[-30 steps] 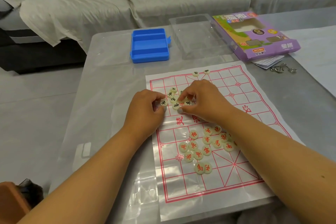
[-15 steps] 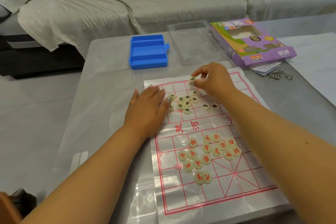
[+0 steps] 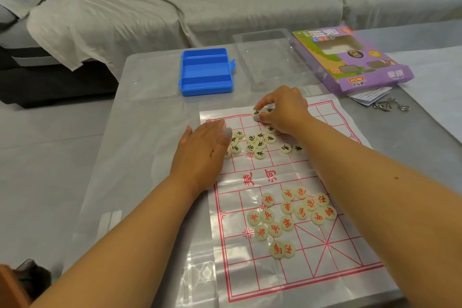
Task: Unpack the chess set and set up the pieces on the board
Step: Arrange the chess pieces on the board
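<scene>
Pinching one round cream disc piece with a black character (image 3: 256, 115), the right hand (image 3: 282, 110) sits over the far edge of the glossy plastic board sheet with red grid lines (image 3: 325, 267). The left hand (image 3: 202, 152) lies flat, fingers straight, on the sheet's left edge beside the loose black-lettered discs (image 3: 260, 145). Red-lettered discs (image 3: 287, 215) cluster nearer. Beyond, on the smooth grey tabletop (image 3: 150, 112), stand a blue plastic three-compartment tray (image 3: 205, 71), a clear lid (image 3: 270, 57) and a purple cardboard box (image 3: 350, 60).
</scene>
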A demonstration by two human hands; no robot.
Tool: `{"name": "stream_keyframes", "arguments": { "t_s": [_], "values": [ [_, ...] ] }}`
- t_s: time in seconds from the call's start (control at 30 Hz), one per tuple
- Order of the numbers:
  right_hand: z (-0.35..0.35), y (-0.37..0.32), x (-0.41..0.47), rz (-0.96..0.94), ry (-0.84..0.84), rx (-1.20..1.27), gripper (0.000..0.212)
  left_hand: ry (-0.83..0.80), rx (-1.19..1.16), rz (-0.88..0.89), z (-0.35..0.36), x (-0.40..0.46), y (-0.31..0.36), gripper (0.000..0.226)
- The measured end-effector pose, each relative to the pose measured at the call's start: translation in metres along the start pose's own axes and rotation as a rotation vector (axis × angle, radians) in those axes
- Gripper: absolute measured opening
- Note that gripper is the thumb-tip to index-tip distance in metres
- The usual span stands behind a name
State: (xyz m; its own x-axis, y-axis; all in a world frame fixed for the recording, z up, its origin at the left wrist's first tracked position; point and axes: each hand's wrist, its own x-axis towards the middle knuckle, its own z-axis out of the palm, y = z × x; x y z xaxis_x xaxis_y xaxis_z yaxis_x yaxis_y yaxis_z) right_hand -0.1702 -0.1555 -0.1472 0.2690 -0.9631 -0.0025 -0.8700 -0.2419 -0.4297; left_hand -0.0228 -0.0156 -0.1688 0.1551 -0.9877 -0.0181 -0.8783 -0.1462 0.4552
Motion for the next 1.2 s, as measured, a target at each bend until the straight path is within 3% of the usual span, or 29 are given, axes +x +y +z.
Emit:
{"name": "stream_keyframes", "arguments": {
  "t_s": [0.23,0.4,0.57,0.87,1.1,1.2],
  "values": [
    [-0.010,0.000,-0.015,-0.090,0.032,0.088,0.028,0.055,-0.193,-0.083,-0.004,-0.004,0.004,0.070],
    [-0.005,-0.008,-0.033,-0.192,-0.097,0.091,0.028,0.131,-0.393,-0.188,-0.002,-0.002,-0.001,0.088],
    [0.004,-0.016,-0.038,-0.228,-0.156,-0.017,0.036,0.132,-0.386,-0.209,-0.002,-0.001,0.000,0.090],
    [0.010,-0.021,-0.038,-0.249,-0.150,-0.026,0.028,0.140,-0.397,-0.208,-0.003,-0.001,0.002,0.089],
    [-0.005,-0.020,-0.014,-0.126,0.019,-0.010,0.031,0.154,-0.424,-0.208,-0.007,-0.004,0.006,0.058],
    [-0.002,-0.024,-0.002,-0.094,0.002,-0.062,0.029,0.146,-0.420,-0.216,-0.007,-0.004,0.006,0.054]
  ]
}}
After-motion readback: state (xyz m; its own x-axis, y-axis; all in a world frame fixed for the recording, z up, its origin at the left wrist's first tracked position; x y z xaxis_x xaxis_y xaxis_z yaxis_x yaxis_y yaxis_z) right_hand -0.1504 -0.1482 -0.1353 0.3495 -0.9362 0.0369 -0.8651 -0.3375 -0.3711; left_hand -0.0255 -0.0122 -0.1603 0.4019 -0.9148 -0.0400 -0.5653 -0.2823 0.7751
